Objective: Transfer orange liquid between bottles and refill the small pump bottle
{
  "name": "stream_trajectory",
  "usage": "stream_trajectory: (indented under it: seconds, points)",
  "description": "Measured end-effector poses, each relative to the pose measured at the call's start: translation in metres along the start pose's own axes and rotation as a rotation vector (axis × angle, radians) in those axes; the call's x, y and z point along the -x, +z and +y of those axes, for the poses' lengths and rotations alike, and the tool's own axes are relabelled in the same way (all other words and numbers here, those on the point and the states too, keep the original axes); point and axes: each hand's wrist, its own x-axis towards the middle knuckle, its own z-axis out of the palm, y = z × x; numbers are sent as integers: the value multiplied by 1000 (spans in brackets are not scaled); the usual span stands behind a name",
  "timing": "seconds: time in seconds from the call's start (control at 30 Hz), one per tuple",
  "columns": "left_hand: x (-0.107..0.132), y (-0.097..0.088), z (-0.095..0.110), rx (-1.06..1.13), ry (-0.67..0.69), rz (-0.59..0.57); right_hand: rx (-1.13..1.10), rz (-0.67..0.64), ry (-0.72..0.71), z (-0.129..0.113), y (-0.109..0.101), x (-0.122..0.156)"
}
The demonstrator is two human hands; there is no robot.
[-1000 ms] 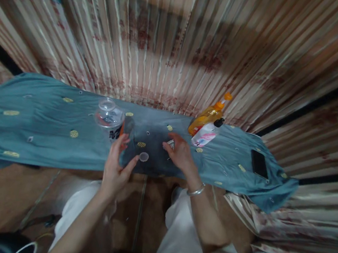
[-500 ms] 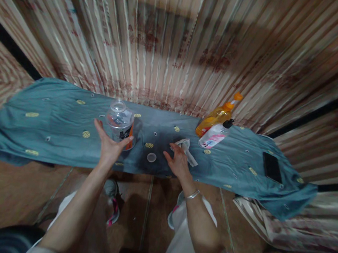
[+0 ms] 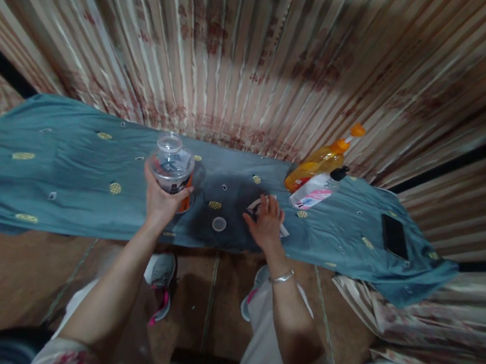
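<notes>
My left hand [image 3: 159, 200] is wrapped round a clear plastic bottle [image 3: 172, 165] with an orange label, which stands upright on the teal cloth [image 3: 66, 181]. A small round clear cap [image 3: 219, 224] lies on the cloth between my hands. My right hand [image 3: 266, 224] rests on a white crumpled wipe [image 3: 262, 204] lying on the cloth, its fingers bent down over the wipe. A metal bangle sits on my right wrist.
An orange pump bottle [image 3: 321, 160] and a white bottle with a black cap [image 3: 316, 191] stand at the back right. A black phone [image 3: 393, 236] lies near the cloth's right end. Striped curtains hang behind; brown floor and my shoes show below.
My left hand moved forward from beside the bottle and closed around it. My right hand slid forward onto the white wipe. The view shifted slightly.
</notes>
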Motion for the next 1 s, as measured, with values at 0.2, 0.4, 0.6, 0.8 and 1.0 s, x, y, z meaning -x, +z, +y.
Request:
stream_trajectory:
  seconds: [0.2, 0.4, 0.6, 0.8, 1.0]
  points:
    - [5, 2, 18, -39, -28, 32, 27, -56, 118, 21, 7, -6]
    - [16, 13, 30, -7, 16, -47, -332, 73, 8, 36, 24, -24]
    - [20, 17, 36, -7, 46, -74, -504, 136, 80, 41, 6, -35]
    - [24, 21, 47, 50, 36, -134, -971, 210, -3, 4, -39, -15]
    - [39, 30, 54, 130, 56, -271, -1098, 235, -180, -57, -76, -22]
